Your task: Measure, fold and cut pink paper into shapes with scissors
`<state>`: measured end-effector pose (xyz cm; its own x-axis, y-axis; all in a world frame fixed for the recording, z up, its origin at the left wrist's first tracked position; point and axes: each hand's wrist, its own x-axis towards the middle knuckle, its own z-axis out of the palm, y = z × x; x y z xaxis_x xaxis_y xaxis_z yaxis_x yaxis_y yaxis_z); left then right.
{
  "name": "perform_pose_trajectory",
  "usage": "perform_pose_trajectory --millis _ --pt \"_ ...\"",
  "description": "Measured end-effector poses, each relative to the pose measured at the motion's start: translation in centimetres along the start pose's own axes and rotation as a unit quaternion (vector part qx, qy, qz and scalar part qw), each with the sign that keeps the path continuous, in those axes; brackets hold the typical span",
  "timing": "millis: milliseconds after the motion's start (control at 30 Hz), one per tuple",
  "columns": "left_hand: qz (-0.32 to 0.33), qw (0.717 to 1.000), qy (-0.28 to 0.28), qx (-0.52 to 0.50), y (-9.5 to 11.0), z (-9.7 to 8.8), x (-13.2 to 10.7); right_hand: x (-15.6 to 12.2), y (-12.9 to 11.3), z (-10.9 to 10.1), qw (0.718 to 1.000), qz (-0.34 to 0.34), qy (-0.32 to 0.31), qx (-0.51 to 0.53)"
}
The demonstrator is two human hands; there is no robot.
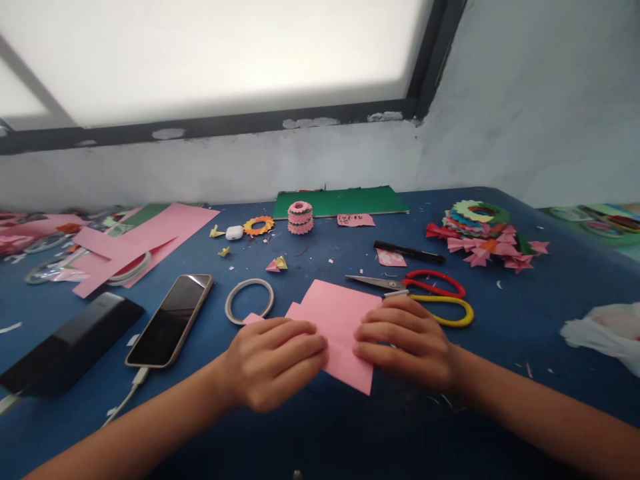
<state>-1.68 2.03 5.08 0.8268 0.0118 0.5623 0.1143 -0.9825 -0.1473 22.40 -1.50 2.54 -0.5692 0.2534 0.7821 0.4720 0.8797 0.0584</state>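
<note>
A small pink paper sheet (340,320) lies on the blue table (500,333) in front of me. My left hand (273,360) rests on its left edge, fingers curled and pressed down on the paper. On its right edge sits my right hand (407,340), fingers bent and pinching the paper against the table. A smaller pink scrap (253,319) peeks out beside my left hand. Red-and-yellow scissors (430,293) lie just behind my right hand.
A phone (170,320) on a cable and a black box (70,343) lie at left, a tape ring (249,300) near the paper. Pink sheets (145,240), a green sheet (345,200), a black marker (407,251), paper wreaths (480,230) and a white bag (605,333) surround them.
</note>
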Motion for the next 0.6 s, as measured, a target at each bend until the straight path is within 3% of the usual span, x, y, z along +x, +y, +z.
perform_pose_trajectory --millis 200,400,600 --pt "-0.005 1.0 0.03 -0.004 1.1 -0.4 0.3 1.7 -1.2 -1.9 0.997 -0.071 -0.013 -0.02" --pt "-0.079 0.997 0.022 -0.006 2.2 -1.6 0.9 1.5 -1.7 -1.5 0.997 -0.066 0.02 -0.03" --pt "-0.059 0.996 0.063 -0.036 1.9 -1.0 1.3 1.6 -2.1 -1.4 0.995 -0.071 0.046 -0.05"
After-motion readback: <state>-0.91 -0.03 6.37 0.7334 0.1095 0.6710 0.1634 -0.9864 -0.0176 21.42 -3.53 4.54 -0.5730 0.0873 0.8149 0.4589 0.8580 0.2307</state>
